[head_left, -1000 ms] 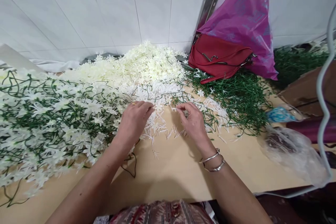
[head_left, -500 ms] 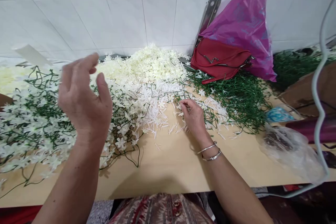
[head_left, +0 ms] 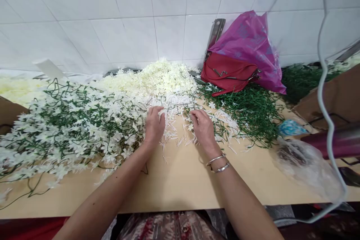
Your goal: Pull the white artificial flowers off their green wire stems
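My left hand [head_left: 154, 124] rests at the edge of a scatter of small white flower pieces [head_left: 174, 133] on the tan table [head_left: 180, 180], fingers curled and pinched on something I cannot make out. My right hand [head_left: 203, 126], with two metal bangles on the wrist, lies a little to the right with fingers bent over the same white pieces and thin green stems. A pile of green vines with white flowers attached [head_left: 64, 127] spreads to the left. A heap of loose cream flowers [head_left: 157, 77] lies behind both hands.
A red handbag [head_left: 227, 75] under a magenta plastic bag [head_left: 247, 48] stands against the tiled wall. Bare green stems [head_left: 250, 108] lie at the right. A clear plastic bag [head_left: 303, 161], a cardboard box [head_left: 337, 97] and a grey wavy wire [head_left: 326, 112] sit at far right.
My left hand rose up to the left over the flowered vines, then came back down to the white pieces. My right hand stayed in place. The view tilted slightly.
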Action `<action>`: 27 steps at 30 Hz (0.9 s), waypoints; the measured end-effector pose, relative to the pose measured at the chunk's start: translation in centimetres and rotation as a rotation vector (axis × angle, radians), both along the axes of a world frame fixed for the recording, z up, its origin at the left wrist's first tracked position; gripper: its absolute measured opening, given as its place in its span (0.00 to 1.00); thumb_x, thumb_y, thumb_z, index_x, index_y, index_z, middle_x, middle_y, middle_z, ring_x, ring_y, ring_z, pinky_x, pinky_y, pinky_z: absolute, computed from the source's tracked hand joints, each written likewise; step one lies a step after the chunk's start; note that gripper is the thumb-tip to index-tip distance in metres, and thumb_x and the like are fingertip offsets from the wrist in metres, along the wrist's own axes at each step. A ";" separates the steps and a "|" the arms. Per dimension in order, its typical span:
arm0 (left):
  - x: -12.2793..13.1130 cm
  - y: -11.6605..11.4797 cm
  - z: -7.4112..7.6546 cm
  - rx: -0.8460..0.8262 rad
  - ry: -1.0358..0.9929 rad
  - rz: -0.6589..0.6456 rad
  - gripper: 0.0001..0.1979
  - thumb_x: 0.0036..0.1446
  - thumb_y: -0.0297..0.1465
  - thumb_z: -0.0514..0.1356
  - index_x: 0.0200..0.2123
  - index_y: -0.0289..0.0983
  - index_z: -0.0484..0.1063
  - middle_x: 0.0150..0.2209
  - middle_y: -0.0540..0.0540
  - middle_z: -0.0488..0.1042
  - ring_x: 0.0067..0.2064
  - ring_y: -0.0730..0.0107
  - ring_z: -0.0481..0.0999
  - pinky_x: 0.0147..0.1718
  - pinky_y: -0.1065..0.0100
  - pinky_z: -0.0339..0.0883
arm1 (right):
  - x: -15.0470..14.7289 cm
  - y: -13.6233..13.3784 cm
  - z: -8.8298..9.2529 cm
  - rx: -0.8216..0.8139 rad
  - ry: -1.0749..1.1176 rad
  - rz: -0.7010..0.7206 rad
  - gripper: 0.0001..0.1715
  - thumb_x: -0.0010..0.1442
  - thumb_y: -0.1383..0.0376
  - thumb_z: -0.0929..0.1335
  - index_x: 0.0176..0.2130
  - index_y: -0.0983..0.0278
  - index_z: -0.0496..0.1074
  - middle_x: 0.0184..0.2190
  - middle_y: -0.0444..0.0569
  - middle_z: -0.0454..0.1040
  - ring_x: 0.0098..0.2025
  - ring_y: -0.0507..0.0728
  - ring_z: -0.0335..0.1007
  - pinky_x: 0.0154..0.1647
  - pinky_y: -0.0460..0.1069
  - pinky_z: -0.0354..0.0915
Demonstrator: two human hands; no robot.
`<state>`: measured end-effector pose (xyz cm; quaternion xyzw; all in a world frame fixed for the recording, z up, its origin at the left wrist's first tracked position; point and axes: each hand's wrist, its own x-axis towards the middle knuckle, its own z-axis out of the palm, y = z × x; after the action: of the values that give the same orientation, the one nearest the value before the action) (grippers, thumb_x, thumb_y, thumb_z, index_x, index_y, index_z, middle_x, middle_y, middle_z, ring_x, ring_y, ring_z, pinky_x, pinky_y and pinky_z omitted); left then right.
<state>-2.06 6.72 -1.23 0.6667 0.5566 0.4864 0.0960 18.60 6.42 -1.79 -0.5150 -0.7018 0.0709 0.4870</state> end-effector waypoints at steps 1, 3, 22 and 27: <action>-0.5 0.5 0.1 0.001 0.021 0.001 0.10 0.66 0.24 0.55 0.47 0.38 0.73 0.50 0.38 0.74 0.52 0.55 0.77 0.53 0.53 0.73 | -0.1 0.0 0.0 0.006 -0.003 0.005 0.13 0.71 0.66 0.62 0.43 0.60 0.77 0.41 0.54 0.80 0.45 0.63 0.75 0.50 0.58 0.69; -0.9 1.2 0.2 -0.015 0.070 -0.023 0.09 0.65 0.24 0.58 0.44 0.39 0.75 0.47 0.41 0.76 0.51 0.56 0.77 0.55 0.54 0.71 | -0.2 -0.1 0.0 0.011 -0.007 0.015 0.13 0.71 0.66 0.63 0.42 0.60 0.77 0.41 0.53 0.80 0.44 0.63 0.75 0.50 0.58 0.68; 2.8 -1.5 2.4 -0.197 -0.392 -0.088 0.09 0.63 0.38 0.64 0.35 0.39 0.76 0.32 0.47 0.80 0.34 0.65 0.77 0.37 0.66 0.68 | -1.9 -1.9 2.3 -0.049 0.402 0.131 0.07 0.67 0.68 0.68 0.39 0.60 0.78 0.39 0.48 0.79 0.43 0.57 0.75 0.47 0.52 0.69; 4.0 -1.8 2.0 -0.279 -0.649 -0.149 0.11 0.58 0.38 0.68 0.33 0.36 0.76 0.30 0.49 0.79 0.32 0.70 0.76 0.35 0.69 0.69 | -2.7 -2.3 2.5 -0.143 0.569 0.144 0.00 0.63 0.66 0.72 0.37 0.61 0.76 0.34 0.45 0.76 0.37 0.55 0.71 0.44 0.51 0.68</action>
<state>1.92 4.94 0.75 0.4967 0.5079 0.5839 0.3929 15.91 4.08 0.73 -0.4565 -0.5651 0.2959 0.6202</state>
